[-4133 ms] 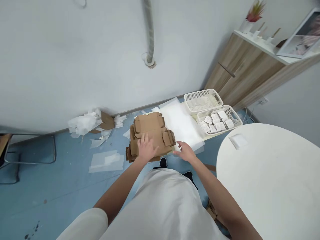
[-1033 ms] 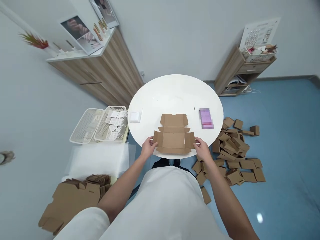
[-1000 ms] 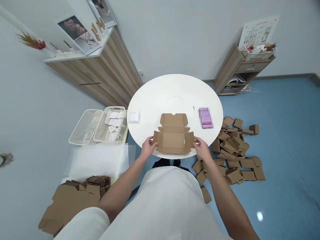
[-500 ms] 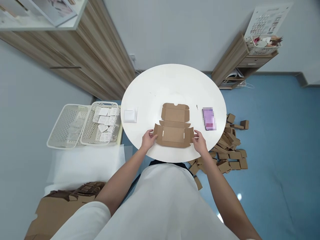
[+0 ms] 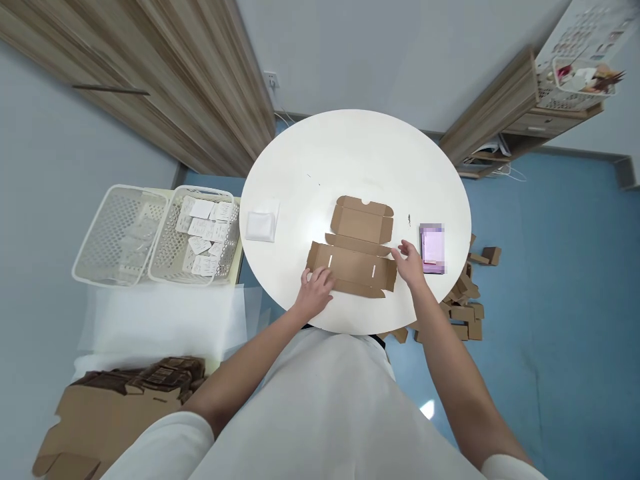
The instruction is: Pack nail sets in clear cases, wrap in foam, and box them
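A flat, unfolded brown cardboard box (image 5: 363, 230) lies on the white oval table (image 5: 360, 143), its side flaps tilted slightly up. My left hand (image 5: 316, 292) rests at its lower left corner, fingers bent and apart, the tips over the near panel. Beside the right end of the box is my right hand (image 5: 411, 265), its thumb and fingers spread with nothing between them. Whether that thumb touches the right flap, I cannot tell. Right of this hand lies a purple, pixelated packet (image 5: 433, 248). A stack of thin white sheets or pouches (image 5: 261, 227) is at the table's left.
Two white plastic baskets (image 5: 123, 233) stand at the left, the nearer one holding several white printed slips (image 5: 203, 229). Flat cardboard (image 5: 100, 420) is at lower left. Folded brown boxes (image 5: 467, 320) are piled on the blue floor at right. A wooden cabinet (image 5: 200, 87) stands behind.
Both hands have let go of the box's side flaps. The left hand has moved inward to the near edge; the right has moved up and away. The flaps lie flatter, and the camera view has shifted.
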